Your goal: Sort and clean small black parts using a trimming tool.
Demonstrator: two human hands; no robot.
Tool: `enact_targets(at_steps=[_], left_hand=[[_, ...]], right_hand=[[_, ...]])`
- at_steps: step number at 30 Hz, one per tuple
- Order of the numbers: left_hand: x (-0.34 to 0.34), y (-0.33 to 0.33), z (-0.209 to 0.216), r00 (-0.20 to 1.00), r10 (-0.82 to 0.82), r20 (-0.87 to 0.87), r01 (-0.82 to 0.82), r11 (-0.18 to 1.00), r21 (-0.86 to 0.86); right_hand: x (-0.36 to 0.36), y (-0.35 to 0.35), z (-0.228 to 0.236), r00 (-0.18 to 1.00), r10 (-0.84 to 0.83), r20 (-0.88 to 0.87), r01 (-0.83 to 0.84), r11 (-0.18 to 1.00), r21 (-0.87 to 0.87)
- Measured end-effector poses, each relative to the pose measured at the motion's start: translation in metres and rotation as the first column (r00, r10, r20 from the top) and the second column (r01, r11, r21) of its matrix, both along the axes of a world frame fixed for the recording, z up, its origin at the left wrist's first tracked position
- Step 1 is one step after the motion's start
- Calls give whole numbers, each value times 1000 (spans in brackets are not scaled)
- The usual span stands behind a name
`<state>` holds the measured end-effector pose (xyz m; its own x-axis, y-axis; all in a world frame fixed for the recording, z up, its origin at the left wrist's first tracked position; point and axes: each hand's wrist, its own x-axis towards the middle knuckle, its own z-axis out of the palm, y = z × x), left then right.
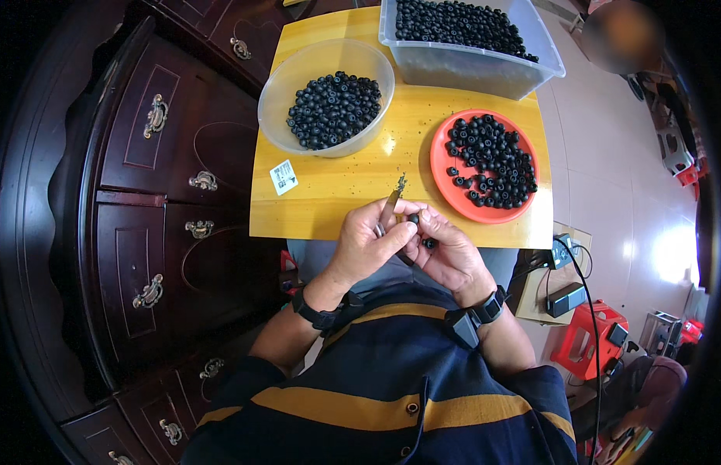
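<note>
Close to the table's near edge, my two hands meet. My left hand is closed around a slim metal-bladed tool; dark shavings cling to its upper end, and its exact kind is partly hidden by my fingers. A small black bead-like part is pinched at the fingertips of my right hand, against my left thumb. A second black part lies within the curled fingers of the right hand. Nearest on the right, a red plate carries many loose black parts with holes.
On the yellow table stand a round clear bowl and a large clear bin, both holding black parts. A white label and dark crumbs lie there. Dark wooden drawers flank the left; a black cable and red stool are at right.
</note>
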<state>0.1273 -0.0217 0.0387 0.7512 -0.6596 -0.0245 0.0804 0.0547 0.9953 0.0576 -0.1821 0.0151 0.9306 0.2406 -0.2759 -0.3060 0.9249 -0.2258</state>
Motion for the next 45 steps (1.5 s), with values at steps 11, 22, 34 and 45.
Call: enact_targets(at_steps=[11,22,34,45], left_hand=[[4,1,1,983,75,-167,-79,997,-17],[14,17,8,883,-92,461,-101,921,377],[16,11,12,811,-124,571,-125,918,377],[18,11,8,819,-185,543,-74,904,420]], right_hand=[[-5,5,-9,1000,23,-19,-24,999,-25],[-4,7,5,988,-65,-138,57,997,-58],[-3,6,-1,995,-48,-92,40,996,-85],[-3,2,-2,997,-58,-58,51,991,-121]])
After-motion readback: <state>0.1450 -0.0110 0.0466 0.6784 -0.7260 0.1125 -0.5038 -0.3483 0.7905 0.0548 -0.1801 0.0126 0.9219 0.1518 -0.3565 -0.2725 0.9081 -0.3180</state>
